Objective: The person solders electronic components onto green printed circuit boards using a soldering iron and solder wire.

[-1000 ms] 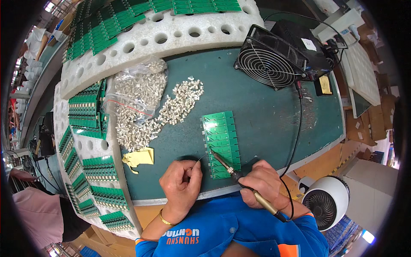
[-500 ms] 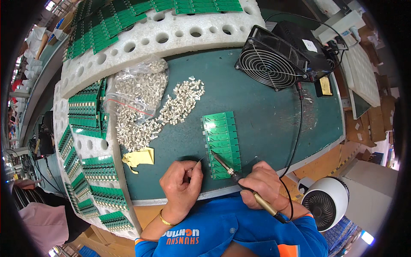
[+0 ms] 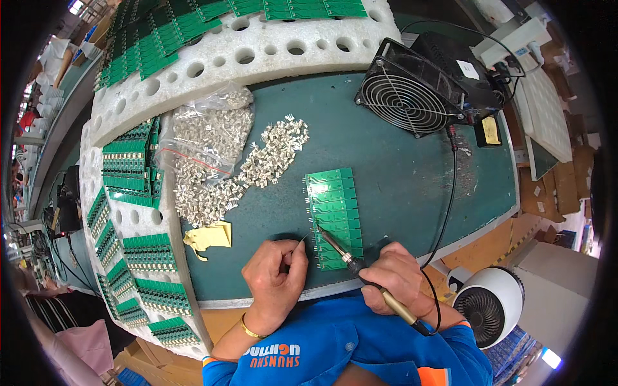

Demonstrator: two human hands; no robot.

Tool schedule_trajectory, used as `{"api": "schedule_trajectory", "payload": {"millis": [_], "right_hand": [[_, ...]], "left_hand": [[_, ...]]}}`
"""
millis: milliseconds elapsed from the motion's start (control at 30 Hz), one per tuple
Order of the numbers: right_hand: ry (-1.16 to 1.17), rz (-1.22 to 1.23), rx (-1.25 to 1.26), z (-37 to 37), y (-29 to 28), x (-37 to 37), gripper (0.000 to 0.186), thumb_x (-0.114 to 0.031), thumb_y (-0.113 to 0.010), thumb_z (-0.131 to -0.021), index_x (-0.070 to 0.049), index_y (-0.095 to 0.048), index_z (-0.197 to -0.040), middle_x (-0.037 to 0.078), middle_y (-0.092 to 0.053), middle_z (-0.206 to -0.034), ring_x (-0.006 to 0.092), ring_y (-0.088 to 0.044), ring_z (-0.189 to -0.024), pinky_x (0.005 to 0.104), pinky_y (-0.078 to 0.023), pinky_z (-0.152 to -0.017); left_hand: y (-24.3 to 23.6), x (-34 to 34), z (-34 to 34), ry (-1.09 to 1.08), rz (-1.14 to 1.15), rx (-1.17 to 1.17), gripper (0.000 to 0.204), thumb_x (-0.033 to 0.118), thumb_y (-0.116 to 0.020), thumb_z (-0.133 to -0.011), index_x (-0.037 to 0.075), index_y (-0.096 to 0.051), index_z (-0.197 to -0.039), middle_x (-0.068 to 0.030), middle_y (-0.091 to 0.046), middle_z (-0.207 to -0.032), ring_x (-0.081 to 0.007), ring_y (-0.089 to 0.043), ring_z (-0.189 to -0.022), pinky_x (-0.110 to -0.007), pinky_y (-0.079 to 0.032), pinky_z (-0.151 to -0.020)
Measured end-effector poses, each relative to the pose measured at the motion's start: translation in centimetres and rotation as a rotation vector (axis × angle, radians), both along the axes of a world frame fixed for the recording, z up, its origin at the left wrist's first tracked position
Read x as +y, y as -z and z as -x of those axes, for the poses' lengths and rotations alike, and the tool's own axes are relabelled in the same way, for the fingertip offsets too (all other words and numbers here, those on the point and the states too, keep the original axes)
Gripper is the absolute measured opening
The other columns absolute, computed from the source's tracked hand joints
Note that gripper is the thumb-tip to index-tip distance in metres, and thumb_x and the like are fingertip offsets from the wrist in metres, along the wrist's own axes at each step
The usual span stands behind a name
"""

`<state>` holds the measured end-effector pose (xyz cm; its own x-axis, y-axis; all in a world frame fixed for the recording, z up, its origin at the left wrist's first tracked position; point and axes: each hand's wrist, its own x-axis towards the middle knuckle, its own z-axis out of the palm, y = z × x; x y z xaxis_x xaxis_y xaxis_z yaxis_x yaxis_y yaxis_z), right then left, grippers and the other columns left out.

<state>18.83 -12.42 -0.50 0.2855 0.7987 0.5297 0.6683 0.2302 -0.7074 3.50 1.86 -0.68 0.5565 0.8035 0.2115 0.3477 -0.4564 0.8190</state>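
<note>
My right hand [image 3: 393, 278] grips a soldering iron [image 3: 402, 309], its tip resting at the pinned left edge of a green circuit-board panel [image 3: 336, 193]. Just left of that panel, my left hand [image 3: 274, 275] is closed, pinching a thin solder wire [image 3: 301, 243] that points toward the iron's tip. Small white connectors [image 3: 283, 141] lie in a loose heap above the panel's left, beside a clear bag of the same parts [image 3: 212, 125]. A crumpled yellow paper [image 3: 209, 238] lies near my left hand on the green work mat [image 3: 399, 186].
White foam boards [image 3: 154, 90] bear many circuit boards at the back and left. A black fan [image 3: 409, 87] with a cord stands back right, beside a yellow sponge holder [image 3: 489, 132]. A white fan [image 3: 489, 305] sits below the bench's right. A co-worker's pink clothing [image 3: 87, 347] shows lower left.
The panel has shifted very slightly to the right since a second ago. My hands, the iron and the wire stay almost in place. The co-worker at lower left has moved a little.
</note>
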Motion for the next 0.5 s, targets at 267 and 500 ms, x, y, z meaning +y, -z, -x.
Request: {"api": "schedule_trajectory", "payload": {"millis": [267, 500], "right_hand": [[0.003, -0.002, -0.002, 0.18, 0.04, -0.24, 0.022, -0.02, -0.073, -0.083, -0.004, -0.065, -0.096, 0.005, -0.058, -0.065, 0.0199, -0.056, -0.052, 0.0337, -0.045, -0.055], [-0.007, 0.005, -0.012, 0.23, -0.14, -0.37, 0.024, -0.021, -0.074, -0.082, -0.003, -0.065, -0.097, 0.005, -0.059, -0.066, 0.0197, -0.056, -0.053, 0.0337, -0.045, -0.055]], "left_hand": [[-0.09, -0.06, 0.15, 0.006, 0.028, 0.007, 0.011, -0.003, -0.074, -0.079, 0.002, -0.063, -0.077, -0.0033, -0.056, -0.064, -0.0076, -0.047, -0.052, -0.023, -0.035, -0.046], [-0.09, -0.17, 0.34, 0.017, 0.031, -0.002, 0.011, -0.003, -0.073, -0.08, 0.001, -0.064, -0.078, -0.0029, -0.055, -0.065, -0.0069, -0.046, -0.052, -0.023, -0.035, -0.046]]}}
